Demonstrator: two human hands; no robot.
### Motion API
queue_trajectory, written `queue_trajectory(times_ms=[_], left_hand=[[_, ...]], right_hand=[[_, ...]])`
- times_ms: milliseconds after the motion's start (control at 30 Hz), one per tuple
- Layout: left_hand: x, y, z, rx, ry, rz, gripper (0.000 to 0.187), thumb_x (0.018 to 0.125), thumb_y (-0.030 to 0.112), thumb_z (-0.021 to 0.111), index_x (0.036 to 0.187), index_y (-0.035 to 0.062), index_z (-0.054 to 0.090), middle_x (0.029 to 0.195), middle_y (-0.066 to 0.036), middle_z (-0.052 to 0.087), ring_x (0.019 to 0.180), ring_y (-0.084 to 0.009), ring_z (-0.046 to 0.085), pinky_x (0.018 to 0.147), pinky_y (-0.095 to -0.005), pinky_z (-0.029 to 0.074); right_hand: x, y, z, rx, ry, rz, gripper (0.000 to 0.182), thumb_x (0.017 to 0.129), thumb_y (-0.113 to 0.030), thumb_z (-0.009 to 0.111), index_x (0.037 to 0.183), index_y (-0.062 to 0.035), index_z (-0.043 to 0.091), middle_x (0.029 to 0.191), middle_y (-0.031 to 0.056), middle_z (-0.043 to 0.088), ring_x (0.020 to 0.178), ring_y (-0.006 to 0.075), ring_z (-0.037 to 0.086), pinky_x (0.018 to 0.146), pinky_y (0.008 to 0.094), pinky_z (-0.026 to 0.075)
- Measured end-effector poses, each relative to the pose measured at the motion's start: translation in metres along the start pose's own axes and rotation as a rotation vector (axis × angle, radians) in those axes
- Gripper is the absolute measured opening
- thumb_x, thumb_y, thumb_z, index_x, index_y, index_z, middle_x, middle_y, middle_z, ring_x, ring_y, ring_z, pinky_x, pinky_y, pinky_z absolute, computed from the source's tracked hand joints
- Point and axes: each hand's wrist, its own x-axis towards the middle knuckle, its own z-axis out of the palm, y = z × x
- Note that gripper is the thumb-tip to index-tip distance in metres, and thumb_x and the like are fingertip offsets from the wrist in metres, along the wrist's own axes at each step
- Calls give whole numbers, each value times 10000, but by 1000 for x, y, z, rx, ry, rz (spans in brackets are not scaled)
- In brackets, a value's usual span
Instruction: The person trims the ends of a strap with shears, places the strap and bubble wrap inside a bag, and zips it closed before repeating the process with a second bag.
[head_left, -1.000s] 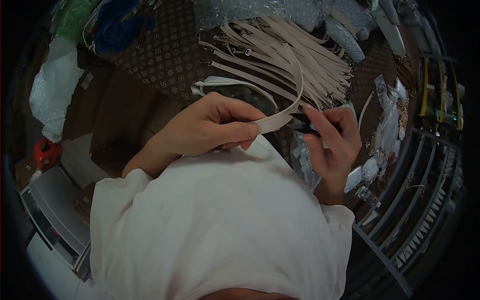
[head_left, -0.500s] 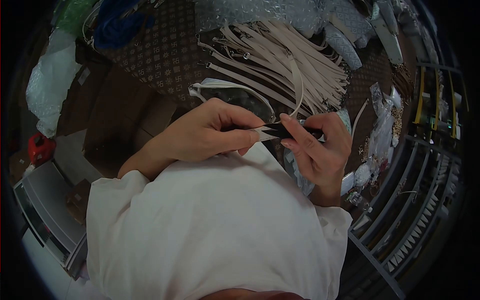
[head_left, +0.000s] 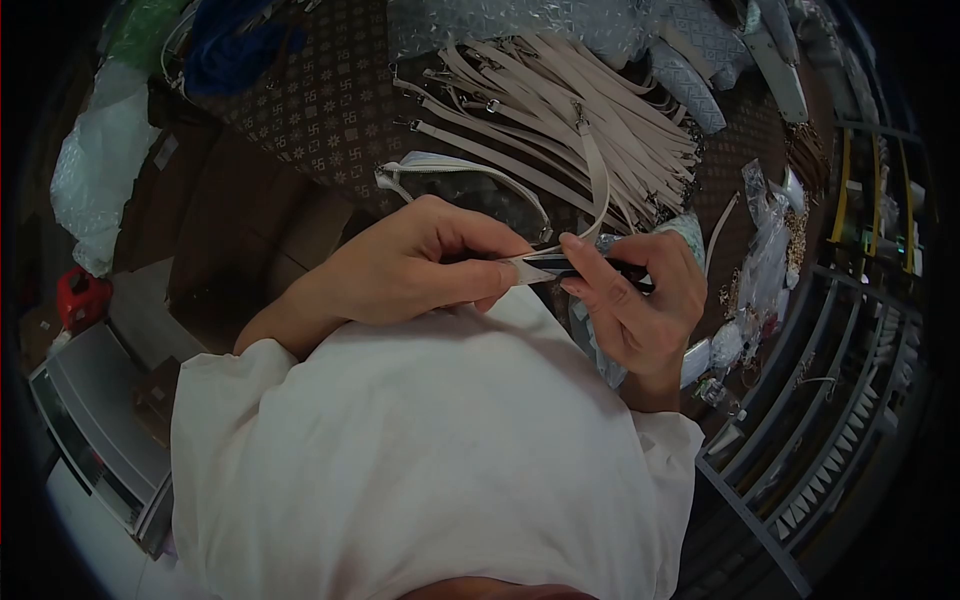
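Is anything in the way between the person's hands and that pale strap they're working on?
Nothing visible. The left hand already pinches the strap's end, and the right hand brings small dark snips right against it.

The left hand (head_left: pixel 420 265) pinches the end of a beige strap (head_left: pixel 597 175) between thumb and fingers (head_left: pixel 500 278). The right hand (head_left: pixel 635 295) holds a dark snipper (head_left: pixel 570 265) against that end. The strap arcs up toward 12 o'clock to a pile of straps (head_left: pixel 560 110) on the patterned bench (head_left: pixel 320 110). A zip pouch (head_left: pixel 470 185) lies just beyond the left hand.
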Motion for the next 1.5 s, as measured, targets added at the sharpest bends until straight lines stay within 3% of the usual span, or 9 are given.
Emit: queue_trajectory(times_ms=[433,533,633,767,867,933,1000,1100,1500], left_hand=[[2,0,-2,3,-37,-39,185,846,83,527,990,-12,595,631,33,504,565,-19,407,491,-176,323],[2,-2,-3,-24,-25,-20,183,849,93,526,983,-8,599,630,35,506,556,-17,405,483,-176,318],[2,-2,-5,-16,-20,-9,183,855,117,528,972,-2,605,624,36,509,543,-16,402,474,-177,310],[5,-2,-5,30,67,-28,182,857,152,539,920,5,626,602,35,517,526,-19,399,467,-176,299],[12,-4,-5,91,119,13,183,858,164,541,889,11,637,593,33,522,519,-19,399,461,-175,294],[17,-6,-5,117,137,39,183,859,168,539,876,16,640,591,33,524,517,-18,398,457,-175,290],[23,-11,-4,201,151,123,195,861,138,500,822,-6,627,569,23,501,493,-24,378,455,-174,287],[22,-11,-3,169,66,6,183,856,115,496,804,-9,621,573,17,505,499,-31,398,459,-174,302],[-38,-42,-105,360,130,-68,122,839,61,513,791,-17,593,610,-3,528,547,-59,482,493,-193,382]], right_hand=[[-4,3,2,30,-16,8,311,647,-216,694,932,-93,670,629,20,442,491,130,412,425,250,316],[-17,10,11,157,198,348,249,742,-164,652,959,-44,656,671,45,472,542,135,440,473,240,354],[-49,43,27,199,484,1030,319,835,-227,578,1059,0,597,799,60,520,670,176,485,611,235,403],[-142,78,66,-56,98,1221,349,818,-243,600,1075,-7,586,854,79,544,700,204,517,658,282,426],[-168,70,85,-443,-2,966,329,820,-233,596,1037,13,596,850,104,557,722,231,539,703,324,435],[-124,40,76,65,82,1016,323,838,-233,576,1013,38,590,821,103,564,727,221,548,709,319,443],[-81,6,69,1194,308,1153,307,863,-214,546,1005,57,577,782,78,561,713,180,540,686,306,444],[-38,-11,68,2005,477,1077,264,872,-184,534,984,51,575,760,46,553,661,110,499,605,253,415],[-24,46,59,1611,975,1070,116,822,-86,592,794,26,583,743,58,584,535,57,401,468,192,312]])
